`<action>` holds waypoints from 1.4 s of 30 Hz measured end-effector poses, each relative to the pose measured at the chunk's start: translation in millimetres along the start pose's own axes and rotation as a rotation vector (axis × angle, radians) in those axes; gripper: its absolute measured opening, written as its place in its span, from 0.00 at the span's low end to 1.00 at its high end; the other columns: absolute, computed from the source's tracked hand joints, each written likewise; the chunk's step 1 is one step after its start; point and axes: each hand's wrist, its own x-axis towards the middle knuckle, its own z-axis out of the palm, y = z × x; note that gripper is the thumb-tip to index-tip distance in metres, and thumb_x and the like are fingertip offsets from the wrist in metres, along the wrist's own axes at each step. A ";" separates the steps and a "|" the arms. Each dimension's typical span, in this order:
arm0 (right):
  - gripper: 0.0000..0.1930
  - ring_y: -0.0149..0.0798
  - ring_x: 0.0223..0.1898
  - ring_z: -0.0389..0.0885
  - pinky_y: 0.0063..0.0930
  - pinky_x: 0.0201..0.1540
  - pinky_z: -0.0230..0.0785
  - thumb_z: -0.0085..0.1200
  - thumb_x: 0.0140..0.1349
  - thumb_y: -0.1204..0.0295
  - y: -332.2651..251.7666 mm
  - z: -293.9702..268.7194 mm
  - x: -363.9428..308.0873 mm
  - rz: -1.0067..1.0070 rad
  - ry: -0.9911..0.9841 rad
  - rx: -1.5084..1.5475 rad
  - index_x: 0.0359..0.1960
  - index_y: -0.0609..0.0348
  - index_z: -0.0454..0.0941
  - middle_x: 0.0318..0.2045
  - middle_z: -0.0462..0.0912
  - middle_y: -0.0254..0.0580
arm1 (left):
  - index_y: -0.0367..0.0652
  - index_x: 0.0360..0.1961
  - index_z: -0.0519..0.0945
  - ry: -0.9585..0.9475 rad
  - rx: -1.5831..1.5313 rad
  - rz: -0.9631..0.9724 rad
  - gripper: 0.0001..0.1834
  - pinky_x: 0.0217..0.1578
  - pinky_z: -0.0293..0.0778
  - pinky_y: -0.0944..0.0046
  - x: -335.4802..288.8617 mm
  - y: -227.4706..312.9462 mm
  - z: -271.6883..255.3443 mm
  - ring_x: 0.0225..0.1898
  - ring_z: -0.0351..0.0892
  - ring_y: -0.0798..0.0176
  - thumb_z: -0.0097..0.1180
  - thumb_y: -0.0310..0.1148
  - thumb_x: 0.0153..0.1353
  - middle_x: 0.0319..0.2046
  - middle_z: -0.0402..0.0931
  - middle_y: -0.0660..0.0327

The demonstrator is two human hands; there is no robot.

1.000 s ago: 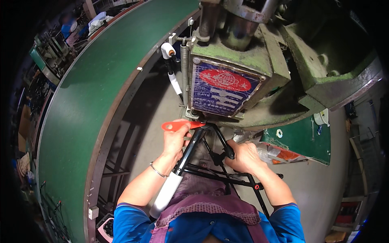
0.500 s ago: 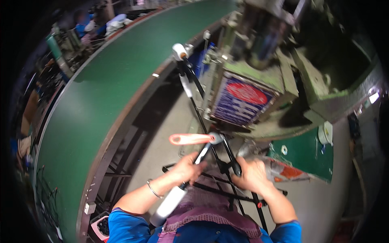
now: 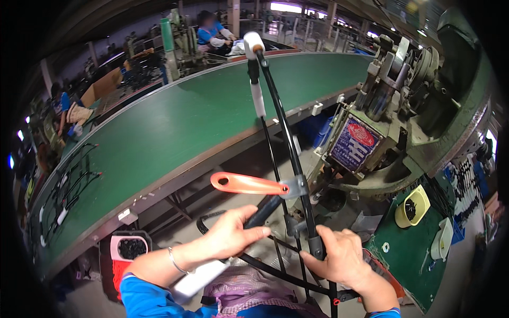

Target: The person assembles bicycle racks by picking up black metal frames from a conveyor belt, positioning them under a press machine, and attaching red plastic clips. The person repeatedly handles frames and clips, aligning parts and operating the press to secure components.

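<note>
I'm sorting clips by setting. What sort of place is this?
Most likely a factory workshop: a heavy green machine stands at the right, a long green work surface runs across the view, and beyond it a co-worker in blue is at work.

The black tubing (image 3: 283, 119) presents a smooth, glossy, painted-metal finish. The orange-red lever (image 3: 249, 183) appears smooth and slightly shiny; whether plastic or coated metal cannot be confirmed from this view. The white sleeve (image 3: 199, 278) looks smooth. Press casting (image 3: 469, 114): metal, green paint worn and rough. Worktop (image 3: 175, 132): smooth, matt green. Apron (image 3: 241, 291): woven cloth. Bracelet (image 3: 175, 259): polished metal.
</note>
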 end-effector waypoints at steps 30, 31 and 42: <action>0.21 0.41 0.34 0.78 0.35 0.39 0.67 0.68 0.44 0.63 -199.0 -69.8 371.4 -0.912 1.034 -0.495 0.40 0.55 0.78 0.29 0.79 0.37 | 0.40 0.39 0.75 0.782 0.342 1.114 0.07 0.08 0.52 0.76 -78.7 147.8 -313.1 0.08 0.58 0.80 0.58 0.30 0.64 0.13 0.65 0.73; 0.22 0.41 0.35 0.77 0.36 0.39 0.66 0.68 0.44 0.65 -195.9 -63.0 386.8 -0.898 1.065 -0.490 0.42 0.55 0.77 0.30 0.78 0.37 | 0.40 0.38 0.76 0.818 0.326 1.153 0.06 0.09 0.53 0.76 -50.4 146.6 -334.0 0.09 0.58 0.80 0.58 0.31 0.64 0.13 0.66 0.73; 0.10 0.36 0.30 0.69 0.32 0.33 0.61 0.53 0.42 0.68 -81.0 98.8 263.7 -0.554 0.147 -0.435 0.28 0.55 0.74 0.23 0.66 0.34 | 0.33 0.51 0.72 1.351 0.563 0.945 0.23 0.47 0.70 0.52 256.7 -34.1 -560.6 0.43 0.75 0.45 0.60 0.36 0.58 0.44 0.75 0.46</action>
